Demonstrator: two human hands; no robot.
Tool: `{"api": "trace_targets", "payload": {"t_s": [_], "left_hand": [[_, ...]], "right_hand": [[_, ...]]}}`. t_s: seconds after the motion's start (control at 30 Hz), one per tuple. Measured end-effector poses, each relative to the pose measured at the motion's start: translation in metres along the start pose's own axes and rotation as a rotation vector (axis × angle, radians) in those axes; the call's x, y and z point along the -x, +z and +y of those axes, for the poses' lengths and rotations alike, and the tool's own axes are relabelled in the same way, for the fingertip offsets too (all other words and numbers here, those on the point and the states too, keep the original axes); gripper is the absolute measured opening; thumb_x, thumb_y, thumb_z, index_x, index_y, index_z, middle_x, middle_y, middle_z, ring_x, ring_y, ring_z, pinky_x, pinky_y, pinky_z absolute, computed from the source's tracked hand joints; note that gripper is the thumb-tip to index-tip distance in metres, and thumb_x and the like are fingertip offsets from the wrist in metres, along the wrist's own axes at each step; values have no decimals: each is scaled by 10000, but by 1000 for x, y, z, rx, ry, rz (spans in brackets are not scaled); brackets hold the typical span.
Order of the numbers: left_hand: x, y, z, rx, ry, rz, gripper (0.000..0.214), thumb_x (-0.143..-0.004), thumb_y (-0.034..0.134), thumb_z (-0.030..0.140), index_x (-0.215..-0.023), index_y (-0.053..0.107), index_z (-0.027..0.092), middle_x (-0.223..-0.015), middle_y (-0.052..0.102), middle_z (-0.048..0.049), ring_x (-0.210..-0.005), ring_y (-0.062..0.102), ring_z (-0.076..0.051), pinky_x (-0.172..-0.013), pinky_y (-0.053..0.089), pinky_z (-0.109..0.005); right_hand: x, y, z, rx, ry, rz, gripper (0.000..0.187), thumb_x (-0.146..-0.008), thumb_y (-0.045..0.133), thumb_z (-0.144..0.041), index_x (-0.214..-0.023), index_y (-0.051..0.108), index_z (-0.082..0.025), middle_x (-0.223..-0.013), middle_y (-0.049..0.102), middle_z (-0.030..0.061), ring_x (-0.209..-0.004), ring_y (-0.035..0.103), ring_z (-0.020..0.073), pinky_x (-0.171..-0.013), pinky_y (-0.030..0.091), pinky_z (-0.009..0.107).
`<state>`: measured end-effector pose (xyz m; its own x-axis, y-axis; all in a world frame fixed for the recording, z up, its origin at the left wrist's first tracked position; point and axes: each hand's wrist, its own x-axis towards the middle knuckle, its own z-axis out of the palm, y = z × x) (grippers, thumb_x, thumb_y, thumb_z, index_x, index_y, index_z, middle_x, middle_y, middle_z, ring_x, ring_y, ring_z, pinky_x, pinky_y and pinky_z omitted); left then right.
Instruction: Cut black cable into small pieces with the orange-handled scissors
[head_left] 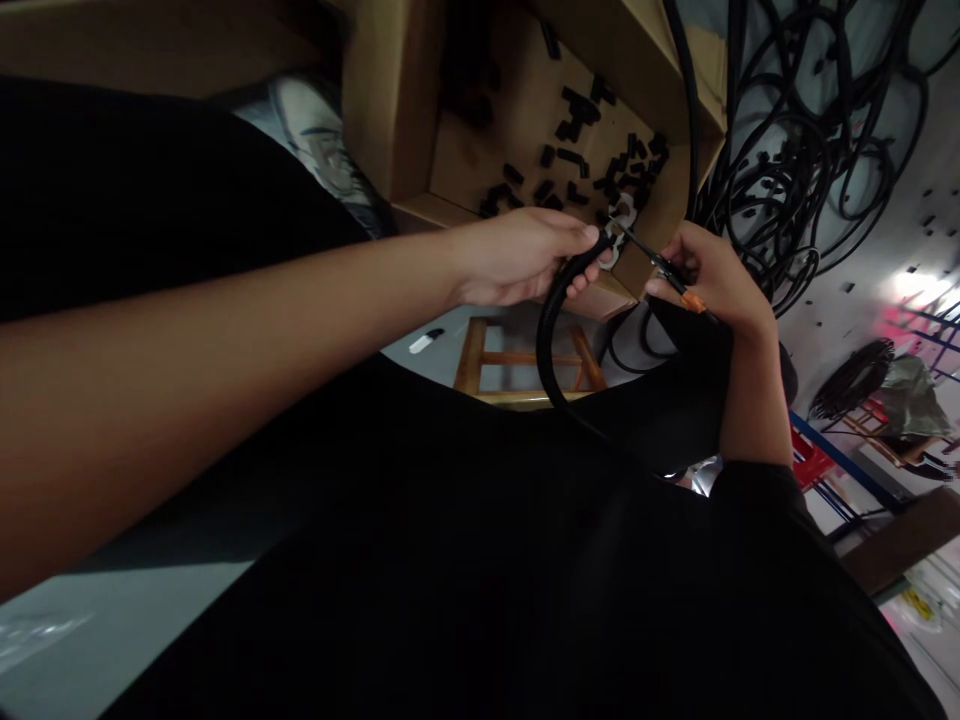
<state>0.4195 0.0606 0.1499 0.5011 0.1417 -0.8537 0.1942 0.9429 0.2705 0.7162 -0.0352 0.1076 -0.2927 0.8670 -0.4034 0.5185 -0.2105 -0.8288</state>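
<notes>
Head view, tilted well off level, looking down past a black shirt at two bare forearms. The left hand is closed firmly around the end of a black flexible hose, whose length curves down and away across the person's lap. The right hand is narrowly pinched around a slim black screwdriver with an orange collar, its thin shaft reaching toward the hose end. Right there, between the two hands, sits a silver metal fitting on the hose end (exactly how it is joined is too dark and small to tell).

Just behind the hands stands a cardboard box holding scattered black plastic connectors, some of them elbow-shaped. Beyond it, coils of black tubing hang in a dense tangle. A wooden stool stands under the hands, with a white marker on the floor beside it — and farther off, a red crate and a pale sneaker show at the edges of the scene.
</notes>
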Motion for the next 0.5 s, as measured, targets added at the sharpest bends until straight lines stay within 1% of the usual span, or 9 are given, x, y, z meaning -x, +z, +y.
{"api": "trace_targets", "payload": {"t_s": [0.07,0.13,0.23,0.3,0.37,0.43,0.5], "left_hand": [[4,8,5,-17,30,96,427,-1310,577,124,-907,712,170,-849,724,-17,-821,631,-139,-840,540,-287],[4,12,10,-7,81,161,441,-1294,595,85,-874,695,173,-898,748,-25,-891,668,-149,-927,548,-308],[0,14,12,-29,150,219,430,-1249,667,48,-840,734,161,-932,747,-48,-941,671,-163,-994,515,-321],[-3,14,11,-61,162,231,394,-1226,711,50,-851,770,154,-938,741,-51,-943,658,-169,-1009,501,-317],[-5,13,9,-75,166,211,363,-1217,719,56,-874,789,150,-960,750,-55,-967,665,-176,-1021,502,-312],[-6,13,7,-79,174,183,339,-1206,723,64,-887,785,160,-1002,779,-63,-1026,687,-192,-1060,512,-320],[-8,11,6,-62,197,194,299,-1228,737,139,-938,805,170,-1064,814,-74,-1101,708,-214,-1113,519,-333]], "right_hand": [[1,-6,2,3,7,-41,685,-921,1006,-862,-1046,650,-290,-1012,681,44,-963,661,268,-891,686,497],[3,-11,0,13,-1,-97,678,-952,960,-884,-1073,658,-289,-1030,681,39,-978,666,268,-896,672,477],[2,-11,-6,24,-43,-197,707,-962,919,-929,-1102,675,-280,-1042,677,30,-983,658,256,-908,641,443],[-1,-5,-11,30,-59,-228,726,-969,898,-949,-1119,675,-275,-1050,677,31,-993,648,254,-918,622,430],[-4,3,-14,36,-60,-210,725,-983,883,-949,-1135,665,-274,-1067,682,37,-1010,642,260,-932,615,433],[-6,10,-15,43,-50,-163,707,-998,879,-927,-1144,655,-273,-1089,688,45,-1024,644,268,-950,620,451],[-8,15,-14,55,-31,-119,685,-1000,894,-895,-1143,652,-270,-1107,695,56,-1036,654,278,-969,635,474]]}}
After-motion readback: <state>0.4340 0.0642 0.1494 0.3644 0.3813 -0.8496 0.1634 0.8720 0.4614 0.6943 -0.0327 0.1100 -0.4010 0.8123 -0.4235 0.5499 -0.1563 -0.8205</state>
